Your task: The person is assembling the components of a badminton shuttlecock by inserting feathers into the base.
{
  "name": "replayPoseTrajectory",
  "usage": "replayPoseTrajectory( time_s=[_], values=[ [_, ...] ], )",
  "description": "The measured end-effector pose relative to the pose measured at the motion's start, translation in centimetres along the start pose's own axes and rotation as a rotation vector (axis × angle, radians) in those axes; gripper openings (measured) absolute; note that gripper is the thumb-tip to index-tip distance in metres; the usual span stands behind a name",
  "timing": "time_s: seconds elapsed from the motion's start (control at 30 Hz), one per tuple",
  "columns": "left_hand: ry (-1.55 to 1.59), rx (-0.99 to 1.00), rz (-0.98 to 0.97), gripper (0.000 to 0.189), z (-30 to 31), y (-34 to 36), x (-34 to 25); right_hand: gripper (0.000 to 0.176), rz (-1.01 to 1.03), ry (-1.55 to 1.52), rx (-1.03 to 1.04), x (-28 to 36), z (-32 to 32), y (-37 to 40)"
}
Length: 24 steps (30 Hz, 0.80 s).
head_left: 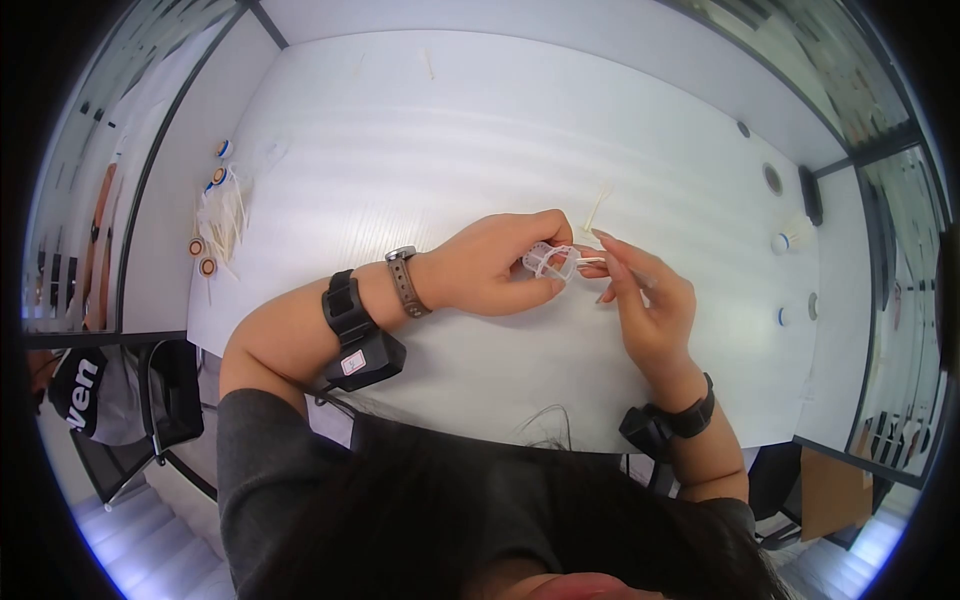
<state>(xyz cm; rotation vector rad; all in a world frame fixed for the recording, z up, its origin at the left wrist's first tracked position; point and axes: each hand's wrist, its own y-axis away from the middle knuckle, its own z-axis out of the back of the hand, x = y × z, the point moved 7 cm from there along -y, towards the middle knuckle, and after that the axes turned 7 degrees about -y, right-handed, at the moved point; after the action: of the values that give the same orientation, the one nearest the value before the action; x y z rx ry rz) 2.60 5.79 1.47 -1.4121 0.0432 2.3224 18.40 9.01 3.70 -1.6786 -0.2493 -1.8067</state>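
Note:
My left hand point(500, 265) is closed around a small clear plastic piece point(553, 262) with a round rim and little holes along it. The thumb and fingers grip it from the left side. Facing it, my right hand point(648, 298) pinches a thin white stick point(590, 261), whose far end reaches to the plastic piece's rim. Just beyond the fingertips, another thin pale strip point(597, 208) lies on the white table point(450, 150).
At the table's left side lies a heap of thin pale strips point(232, 215), with several round blue-rimmed caps point(219, 176) around it. A white bottle-like item point(785, 242) lies near the right panel. Low panels point(220, 110) border the table. A bag point(110, 395) hangs on a chair at left.

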Motion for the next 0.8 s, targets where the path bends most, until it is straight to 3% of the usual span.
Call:
replayPoseTrajectory(
  time_s=[0.13,0.37,0.57,0.8],
  values=[
    [0.041,0.003,-0.023,0.018,-0.1,0.0,0.0,0.032,0.271,0.348,0.063,1.4,-0.3,0.4],
    [0.054,0.024,-0.014,0.013,0.1,0.0,0.0,0.048,0.555,0.514,0.094,3.2,-1.0,0.6],
    [0.041,0.018,0.031,0.017,0.1,0.0,-0.1,0.046,0.6,0.561,0.097,3.4,-1.3,0.6],
    [0.031,-0.015,0.041,0.022,0.1,0.0,-0.1,0.031,0.501,0.52,0.062,3.5,-1.0,0.2]
  ],
)
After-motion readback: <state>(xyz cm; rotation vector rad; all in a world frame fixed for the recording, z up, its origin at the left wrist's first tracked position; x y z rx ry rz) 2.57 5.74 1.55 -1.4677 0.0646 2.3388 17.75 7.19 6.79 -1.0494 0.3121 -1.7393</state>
